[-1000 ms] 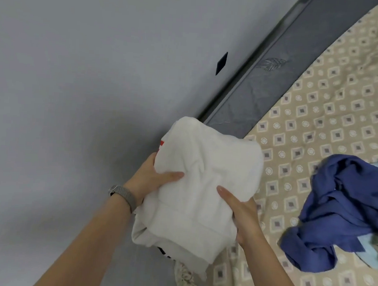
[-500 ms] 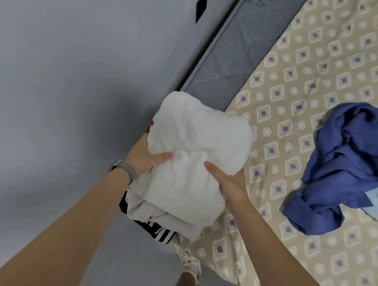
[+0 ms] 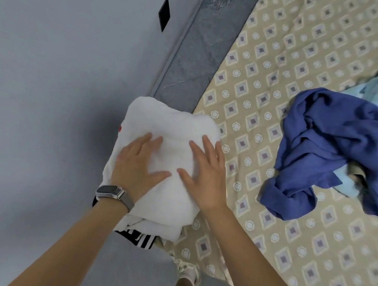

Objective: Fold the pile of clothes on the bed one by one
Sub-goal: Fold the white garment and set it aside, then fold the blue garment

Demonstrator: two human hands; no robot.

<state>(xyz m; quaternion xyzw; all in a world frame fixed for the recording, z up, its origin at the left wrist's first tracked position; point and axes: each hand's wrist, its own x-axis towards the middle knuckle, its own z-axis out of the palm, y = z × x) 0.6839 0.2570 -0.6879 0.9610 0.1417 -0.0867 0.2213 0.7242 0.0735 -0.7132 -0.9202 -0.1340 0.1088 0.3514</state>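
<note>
A folded white garment (image 3: 171, 124) lies on top of a small stack at the left edge of the bed (image 3: 277, 59). A black-and-white striped piece (image 3: 138, 239) shows under it. My left hand (image 3: 138, 164), with a watch on the wrist, lies flat on the white garment, fingers spread. My right hand (image 3: 206, 170) presses flat beside it, fingers straight. To the right a crumpled blue garment (image 3: 329, 147) lies on the patterned sheet, with light blue cloth (image 3: 377, 88) behind it.
A dark grey bed frame edge (image 3: 195, 54) runs along the grey wall (image 3: 55, 68). A black square (image 3: 164, 14) is on the wall. My foot in a light shoe (image 3: 186, 273) stands by the bed's near corner.
Both hands let go of the sides of the white garment and now lie flat on its top. The garment moved down onto the stack at the bed's edge.
</note>
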